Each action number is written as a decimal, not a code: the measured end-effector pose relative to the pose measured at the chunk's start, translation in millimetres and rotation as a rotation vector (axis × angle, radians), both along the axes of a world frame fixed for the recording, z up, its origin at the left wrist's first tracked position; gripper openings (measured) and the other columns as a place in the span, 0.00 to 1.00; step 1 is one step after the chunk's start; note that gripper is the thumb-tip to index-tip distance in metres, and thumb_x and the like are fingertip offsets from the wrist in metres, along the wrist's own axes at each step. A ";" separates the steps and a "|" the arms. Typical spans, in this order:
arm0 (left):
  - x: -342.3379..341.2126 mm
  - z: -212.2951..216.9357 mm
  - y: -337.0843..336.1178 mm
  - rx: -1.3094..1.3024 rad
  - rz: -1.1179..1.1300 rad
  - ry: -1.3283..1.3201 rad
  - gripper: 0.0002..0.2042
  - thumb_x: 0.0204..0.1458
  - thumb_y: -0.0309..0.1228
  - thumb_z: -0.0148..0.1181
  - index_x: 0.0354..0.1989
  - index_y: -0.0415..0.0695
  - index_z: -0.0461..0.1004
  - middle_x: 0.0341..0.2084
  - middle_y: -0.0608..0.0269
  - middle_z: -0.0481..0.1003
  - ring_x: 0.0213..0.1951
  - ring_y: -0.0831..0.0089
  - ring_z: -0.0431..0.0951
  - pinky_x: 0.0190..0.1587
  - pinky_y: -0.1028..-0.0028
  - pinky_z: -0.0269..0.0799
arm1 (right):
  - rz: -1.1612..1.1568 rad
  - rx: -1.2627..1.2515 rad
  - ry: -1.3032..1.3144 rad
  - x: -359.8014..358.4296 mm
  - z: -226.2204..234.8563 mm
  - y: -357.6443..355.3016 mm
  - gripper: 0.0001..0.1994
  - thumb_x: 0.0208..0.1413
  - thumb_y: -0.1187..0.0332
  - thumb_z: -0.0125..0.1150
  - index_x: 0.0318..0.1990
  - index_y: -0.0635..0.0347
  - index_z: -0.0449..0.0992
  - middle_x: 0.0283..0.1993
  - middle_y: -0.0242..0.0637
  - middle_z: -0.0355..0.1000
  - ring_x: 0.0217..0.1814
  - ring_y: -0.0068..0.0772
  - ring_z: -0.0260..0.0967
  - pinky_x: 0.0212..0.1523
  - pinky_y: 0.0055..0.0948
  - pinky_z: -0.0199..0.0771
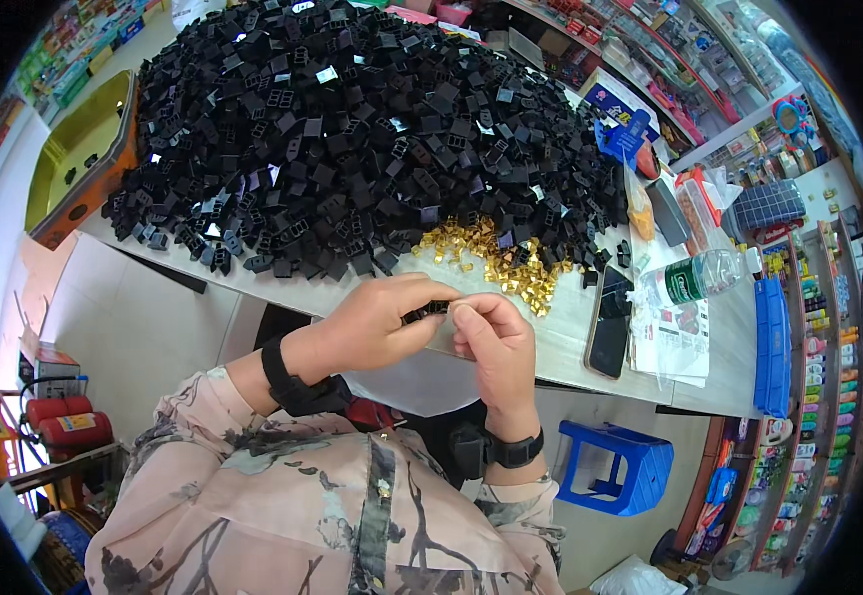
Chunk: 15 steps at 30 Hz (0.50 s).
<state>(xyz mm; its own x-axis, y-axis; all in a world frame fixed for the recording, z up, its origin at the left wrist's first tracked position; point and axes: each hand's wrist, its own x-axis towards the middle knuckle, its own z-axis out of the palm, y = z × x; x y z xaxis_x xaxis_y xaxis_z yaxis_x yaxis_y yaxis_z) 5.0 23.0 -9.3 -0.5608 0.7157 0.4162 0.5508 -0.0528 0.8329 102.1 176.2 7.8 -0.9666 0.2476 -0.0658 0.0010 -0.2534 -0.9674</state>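
Note:
My left hand (377,322) and my right hand (494,342) meet over the near edge of the white table (283,288). Together they pinch a small black plastic housing (427,310) between their fingertips. Just beyond them lies a small heap of gold metal clips (496,260). Behind that rises a big pile of black plastic housings (352,129) covering most of the table. Both wrists wear black bands.
A black phone (611,322) lies right of my hands, with a plastic water bottle (694,280) and printed papers (671,342) beyond it. An orange and yellow bin (79,159) stands at the left. A blue stool (618,466) stands under the table, red extinguishers (59,421) at lower left.

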 end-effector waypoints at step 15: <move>6.6 -3.4 2.0 0.005 0.113 0.193 0.10 0.47 0.23 0.57 0.40 0.42 0.73 0.29 0.56 0.76 0.29 0.58 0.77 0.30 0.68 0.72 | 0.050 0.273 -0.129 1.3 -2.9 8.1 0.06 0.59 0.69 0.58 0.36 0.63 0.73 0.27 0.22 0.67 0.29 0.11 0.61 0.30 0.14 0.63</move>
<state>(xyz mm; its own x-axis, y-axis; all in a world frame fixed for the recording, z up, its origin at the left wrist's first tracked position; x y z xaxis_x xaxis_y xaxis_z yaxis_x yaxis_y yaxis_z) 11.6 24.9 -12.7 -0.5471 0.6504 0.5269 0.7026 0.0148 0.7114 103.4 184.4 4.9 -0.9660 0.2253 -0.1267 0.1345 0.0193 -0.9907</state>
